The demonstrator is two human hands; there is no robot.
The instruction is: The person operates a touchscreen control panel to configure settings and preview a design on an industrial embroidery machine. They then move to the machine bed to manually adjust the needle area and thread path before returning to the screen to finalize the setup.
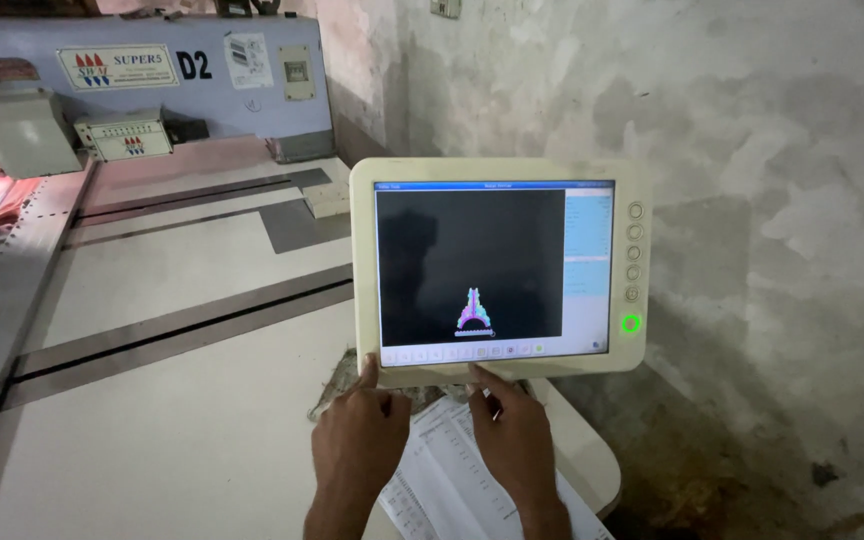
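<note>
Touchscreen panel (497,270) under both hands — printed sheet (452,480) below.

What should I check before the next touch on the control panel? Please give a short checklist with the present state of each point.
1. Screen is lit and shows a small coloured design: ok.
2. Round side light glows green: ok.
3. Left hand index tip rests at the panel's bottom edge: ok.
4. Right hand index tip touches the same edge: ok.
5. Which button is pressed: cannot tell.
6. Printed sheet lies flat under the hands: ok.
</note>
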